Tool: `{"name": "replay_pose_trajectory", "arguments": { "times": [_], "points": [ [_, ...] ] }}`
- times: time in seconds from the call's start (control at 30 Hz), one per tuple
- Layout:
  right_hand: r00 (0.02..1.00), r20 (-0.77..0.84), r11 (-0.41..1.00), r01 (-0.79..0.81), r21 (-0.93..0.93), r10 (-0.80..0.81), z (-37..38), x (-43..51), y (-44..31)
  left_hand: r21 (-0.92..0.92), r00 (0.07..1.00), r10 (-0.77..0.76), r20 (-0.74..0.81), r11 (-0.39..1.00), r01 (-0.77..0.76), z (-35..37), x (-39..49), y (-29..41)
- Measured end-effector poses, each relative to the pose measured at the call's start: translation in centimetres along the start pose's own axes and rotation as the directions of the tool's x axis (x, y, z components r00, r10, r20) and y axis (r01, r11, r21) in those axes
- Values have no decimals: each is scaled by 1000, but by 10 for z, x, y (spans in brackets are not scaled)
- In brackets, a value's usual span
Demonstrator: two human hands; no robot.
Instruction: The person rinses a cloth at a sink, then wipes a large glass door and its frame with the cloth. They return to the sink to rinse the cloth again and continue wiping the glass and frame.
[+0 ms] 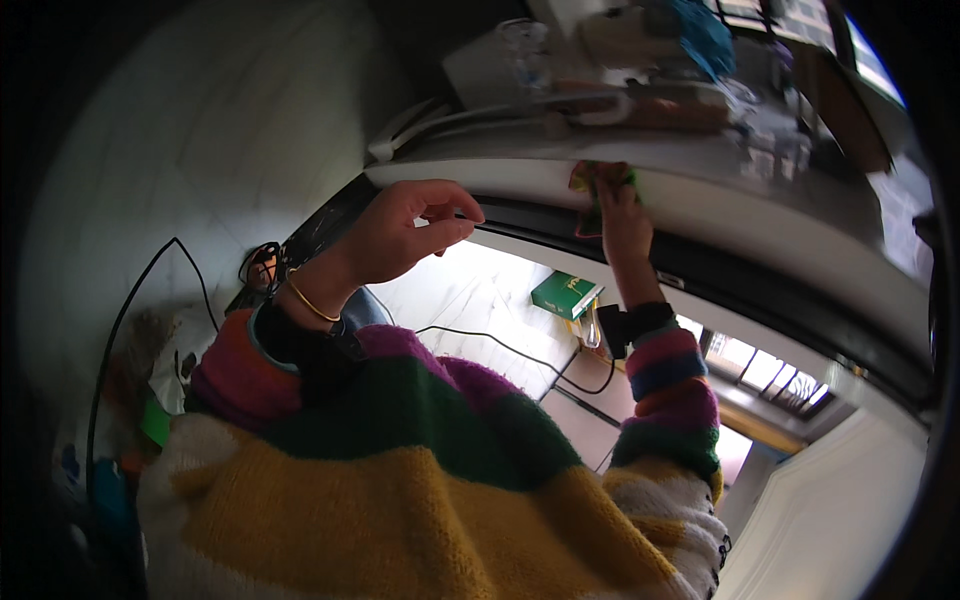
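My right hand [627,225] presses a red and green cloth [604,180] against the pale front edge of a countertop [690,196]. Part of the cloth hangs below the fingers, over a dark strip under that edge. My left hand [420,225] is raised to the left of it, fingers curled and thumb apart, holding nothing. A gold bracelet [311,300] circles the left wrist. Dark bands are on both wrists, at the cuffs of a striped knitted sweater.
Blurred items, among them a blue plastic bag [705,37] and a clear container [523,52], stand on the countertop. A green box [566,294] lies below on the marbled floor. A black cable [487,337] crosses there, and bags [176,360] are at left.
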State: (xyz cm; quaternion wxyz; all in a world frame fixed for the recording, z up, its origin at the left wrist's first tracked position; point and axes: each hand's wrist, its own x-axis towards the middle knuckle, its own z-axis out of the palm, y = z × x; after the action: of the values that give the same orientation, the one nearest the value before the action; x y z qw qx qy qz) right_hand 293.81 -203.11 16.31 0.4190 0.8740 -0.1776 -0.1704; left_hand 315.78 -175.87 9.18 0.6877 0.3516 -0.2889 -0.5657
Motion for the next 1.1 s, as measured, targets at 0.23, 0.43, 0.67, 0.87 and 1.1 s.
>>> {"name": "replay_pose_trajectory", "arguments": {
  "times": [0.23,0.43,0.67,0.87,1.1],
  "points": [
    [959,58,957,269,111,-276,96,43,-140,-27,967,-39,-253,999,33,-55,-32,-88],
    [864,232,884,388,261,-447,211,86,-286,-58,903,-85,-421,996,66,-103,-37,-209],
    [825,164,828,489,273,-541,372,108,-476,-224,771,-219,-599,969,102,-148,-43,-375],
    [861,29,794,455,403,-508,483,135,-613,-265,667,-300,-682,951,156,-158,-41,-482],
    [798,205,787,451,420,-567,524,142,-678,-277,643,-387,-661,922,270,-167,-48,-513]
  ]
}}
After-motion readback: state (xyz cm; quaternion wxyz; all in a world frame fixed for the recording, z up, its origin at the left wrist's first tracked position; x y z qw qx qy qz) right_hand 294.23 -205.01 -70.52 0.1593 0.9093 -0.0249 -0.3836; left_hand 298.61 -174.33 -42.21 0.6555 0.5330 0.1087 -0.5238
